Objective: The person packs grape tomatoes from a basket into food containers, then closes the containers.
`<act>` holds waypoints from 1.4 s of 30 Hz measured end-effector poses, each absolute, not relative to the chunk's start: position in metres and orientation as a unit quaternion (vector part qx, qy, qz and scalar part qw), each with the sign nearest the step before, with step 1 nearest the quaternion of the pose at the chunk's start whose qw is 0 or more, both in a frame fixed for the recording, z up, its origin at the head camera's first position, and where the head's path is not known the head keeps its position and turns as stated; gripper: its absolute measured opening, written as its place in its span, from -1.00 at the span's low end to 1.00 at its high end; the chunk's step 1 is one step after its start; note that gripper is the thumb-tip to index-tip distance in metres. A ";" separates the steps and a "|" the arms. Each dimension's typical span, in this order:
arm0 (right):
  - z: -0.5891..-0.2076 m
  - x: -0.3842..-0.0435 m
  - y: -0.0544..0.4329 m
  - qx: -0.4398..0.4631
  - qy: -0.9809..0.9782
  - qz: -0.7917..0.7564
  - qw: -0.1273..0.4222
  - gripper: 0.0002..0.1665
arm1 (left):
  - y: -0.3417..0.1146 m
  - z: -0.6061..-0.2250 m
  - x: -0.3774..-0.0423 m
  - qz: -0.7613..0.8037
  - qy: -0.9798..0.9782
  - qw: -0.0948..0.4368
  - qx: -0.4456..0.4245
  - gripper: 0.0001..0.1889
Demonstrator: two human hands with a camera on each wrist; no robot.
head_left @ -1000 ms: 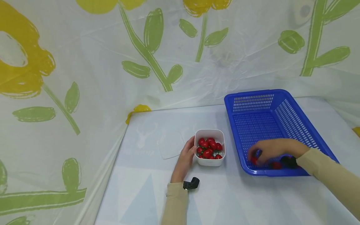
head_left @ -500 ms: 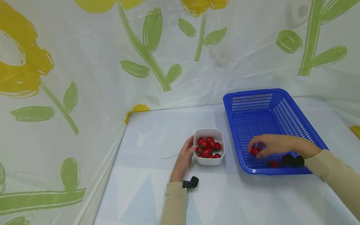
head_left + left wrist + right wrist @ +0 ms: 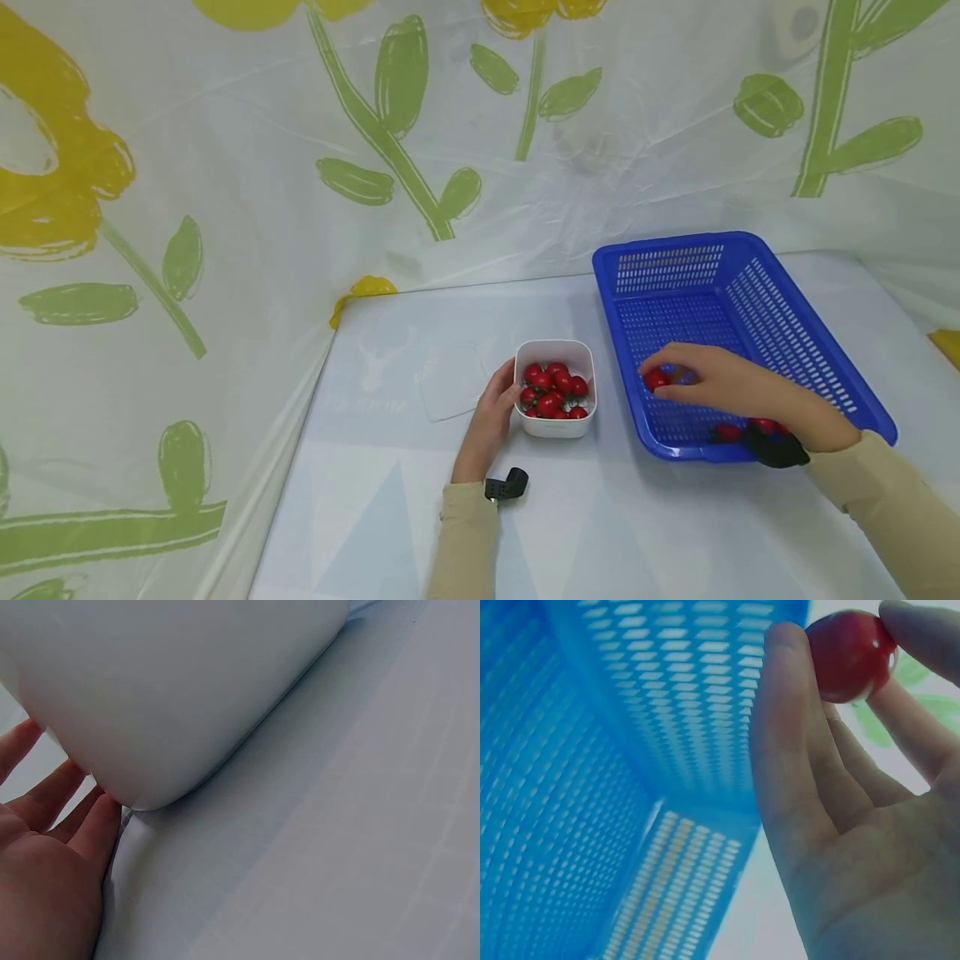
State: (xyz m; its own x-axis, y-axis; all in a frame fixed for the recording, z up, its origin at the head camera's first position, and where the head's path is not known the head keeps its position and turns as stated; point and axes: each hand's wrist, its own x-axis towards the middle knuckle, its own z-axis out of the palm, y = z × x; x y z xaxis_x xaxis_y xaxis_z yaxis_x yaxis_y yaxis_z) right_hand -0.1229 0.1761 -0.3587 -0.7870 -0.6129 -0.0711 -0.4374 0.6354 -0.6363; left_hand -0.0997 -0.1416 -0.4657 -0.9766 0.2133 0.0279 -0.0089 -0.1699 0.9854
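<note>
A red cherry tomato [image 3: 656, 379] is pinched between the thumb and fingers of my right hand [image 3: 723, 379], over the left part of the blue plastic basket [image 3: 613, 321]. The right wrist view shows this round, glossy tomato [image 3: 847, 656] at the fingertips. My left hand [image 3: 486, 425] rests its extended fingers against the left side of a white square container [image 3: 557, 428]. In the left wrist view its fingertips touch the container wall [image 3: 172, 697]. Inside the container lie several cherry tomatoes [image 3: 548, 405], some with green stems.
More red tomatoes [image 3: 727, 432] lie near the basket's front wall, partly hidden by the right forearm and its black wrist camera [image 3: 775, 447]. A flat clear lid-like sheet [image 3: 452, 383] lies left of the container. A flower-printed curtain [image 3: 247, 167] hangs behind and left of the table.
My right hand has lifted the cherry tomato from the basket's front area and moved it up and left toward the basket's left rim. My left hand stays against the container.
</note>
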 end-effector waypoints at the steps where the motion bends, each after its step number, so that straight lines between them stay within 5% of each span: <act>1: -0.358 -0.120 0.174 -0.289 0.894 -0.315 0.134 -0.60 | -0.142 -0.465 -0.100 0.762 0.639 0.073 0.079 -0.54; 28: -0.382 -0.087 0.091 -0.171 0.867 -0.468 -0.003 -0.55 | -0.141 -0.469 -0.101 0.759 0.643 0.067 0.075 -0.54; 42: -0.395 -0.087 0.058 -0.158 0.895 -0.411 -0.070 -0.58 | -0.140 -0.468 -0.101 0.752 0.651 0.067 0.075 -0.54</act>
State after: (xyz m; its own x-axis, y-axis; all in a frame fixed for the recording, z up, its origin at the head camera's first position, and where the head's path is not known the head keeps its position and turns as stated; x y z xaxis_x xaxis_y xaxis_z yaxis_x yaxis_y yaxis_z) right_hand -0.0872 0.0585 -0.3950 -0.9401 -0.2263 0.2550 -0.3409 0.6115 -0.7140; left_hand -0.1014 -0.1405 -0.4677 -0.9797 0.1988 0.0244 -0.0042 -0.1422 0.9898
